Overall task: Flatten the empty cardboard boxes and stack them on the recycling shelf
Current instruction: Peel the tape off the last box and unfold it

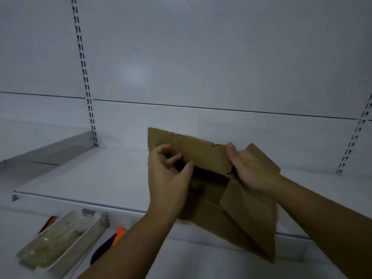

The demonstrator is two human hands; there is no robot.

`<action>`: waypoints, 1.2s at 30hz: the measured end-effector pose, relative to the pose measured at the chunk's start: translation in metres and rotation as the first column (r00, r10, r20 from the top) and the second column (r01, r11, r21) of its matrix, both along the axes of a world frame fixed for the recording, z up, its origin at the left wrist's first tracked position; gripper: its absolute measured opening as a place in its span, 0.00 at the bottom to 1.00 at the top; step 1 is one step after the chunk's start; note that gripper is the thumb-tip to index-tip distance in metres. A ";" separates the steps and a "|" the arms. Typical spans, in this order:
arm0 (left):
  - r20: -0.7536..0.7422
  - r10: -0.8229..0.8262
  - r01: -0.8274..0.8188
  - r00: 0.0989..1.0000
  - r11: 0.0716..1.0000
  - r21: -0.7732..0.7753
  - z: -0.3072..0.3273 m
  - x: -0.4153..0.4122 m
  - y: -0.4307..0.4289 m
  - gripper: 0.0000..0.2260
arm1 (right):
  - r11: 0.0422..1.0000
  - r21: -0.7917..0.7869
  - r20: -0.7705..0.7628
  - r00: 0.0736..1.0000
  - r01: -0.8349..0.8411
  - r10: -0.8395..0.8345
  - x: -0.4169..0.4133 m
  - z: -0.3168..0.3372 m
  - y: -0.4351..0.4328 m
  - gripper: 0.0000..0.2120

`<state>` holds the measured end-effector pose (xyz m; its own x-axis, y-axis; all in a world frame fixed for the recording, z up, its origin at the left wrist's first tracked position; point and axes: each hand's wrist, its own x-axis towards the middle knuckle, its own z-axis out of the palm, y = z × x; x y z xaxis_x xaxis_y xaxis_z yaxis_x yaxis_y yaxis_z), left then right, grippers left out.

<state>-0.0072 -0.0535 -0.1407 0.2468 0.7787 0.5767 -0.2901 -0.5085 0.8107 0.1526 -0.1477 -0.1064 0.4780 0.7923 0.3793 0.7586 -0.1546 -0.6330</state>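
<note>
A partly collapsed brown cardboard box, flaps splayed, is held at centre frame just above the front of a white metal shelf. The left hand curls fingers and thumb over the long top flap's lower edge, beside the dark opening. The right hand clamps the flap's right corner, thumb on top. The board looks light, stiff across its panels but ready to bend at the creases, with ragged edges. A hold near the folds, as here, likely gives the best control. At lower left lie a translucent plastic tray and an orange-and-purple utility knife.
</note>
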 end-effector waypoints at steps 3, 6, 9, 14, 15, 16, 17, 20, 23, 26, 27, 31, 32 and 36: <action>-0.080 0.091 -0.085 0.993 0.993 0.086 -0.007 0.002 0.005 0.16 | 0.975 -0.141 -0.078 0.984 -0.170 0.160 -0.012 -0.031 0.010 0.38; 0.025 0.133 -0.133 0.991 0.991 0.014 -0.010 -0.016 0.027 0.09 | 0.892 -0.322 0.118 0.922 -0.316 0.370 -0.018 -0.051 0.011 0.39; -0.189 0.097 -0.090 0.977 0.995 0.044 0.001 -0.021 0.063 0.10 | 0.817 -0.475 0.276 0.826 -0.328 0.492 -0.019 -0.053 0.011 0.43; -0.909 0.006 0.308 0.417 0.940 0.147 -0.003 -0.001 0.101 0.19 | 0.728 -0.669 0.459 0.688 -0.148 0.562 -0.019 -0.052 0.002 0.39; -0.957 0.043 0.398 0.286 0.904 0.159 -0.012 0.004 0.102 0.22 | 0.714 -0.691 0.478 0.667 -0.117 0.572 -0.015 -0.054 -0.004 0.37; -0.974 0.091 0.461 0.208 0.869 0.180 -0.021 0.009 0.099 0.23 | 0.699 -0.706 0.465 0.669 -0.116 0.580 -0.010 -0.055 -0.011 0.36; -0.975 0.130 0.491 0.182 0.847 0.205 -0.030 0.015 0.095 0.24 | 0.688 -0.713 0.426 0.694 -0.137 0.580 -0.004 -0.056 -0.020 0.36; -0.969 0.138 0.503 0.208 0.834 0.226 -0.035 0.037 0.083 0.24 | 0.822 -0.554 0.271 0.904 -0.134 0.330 0.016 -0.055 -0.051 0.30; -0.953 0.120 0.453 0.280 0.858 0.241 -0.021 0.060 0.075 0.18 | 0.868 -0.357 0.261 0.929 0.346 -0.263 0.048 -0.059 -0.080 0.23; -0.930 0.118 0.350 0.348 0.904 0.245 -0.008 0.088 0.071 0.16 | 0.527 -0.572 0.236 0.742 0.628 -0.628 0.072 -0.066 -0.102 0.44; -0.938 0.118 0.342 0.325 0.911 0.233 -0.006 0.097 0.070 0.19 | 0.558 -0.565 0.140 0.737 0.608 -0.662 0.076 -0.069 -0.105 0.46; -0.954 -0.082 0.263 0.287 0.965 -0.004 0.001 0.111 0.074 0.40 | 0.706 -0.277 -0.085 0.715 0.652 -0.694 0.074 -0.063 -0.122 0.33; -0.931 -0.180 0.247 0.316 0.964 -0.102 0.002 0.110 0.077 0.38 | 0.689 -0.235 -0.114 0.685 0.685 -0.720 0.075 -0.059 -0.128 0.34; -0.749 -0.562 0.358 0.351 0.819 -0.447 0.008 0.107 0.062 0.18 | 0.676 -0.217 -0.441 0.547 0.705 -0.712 0.083 -0.038 -0.169 0.36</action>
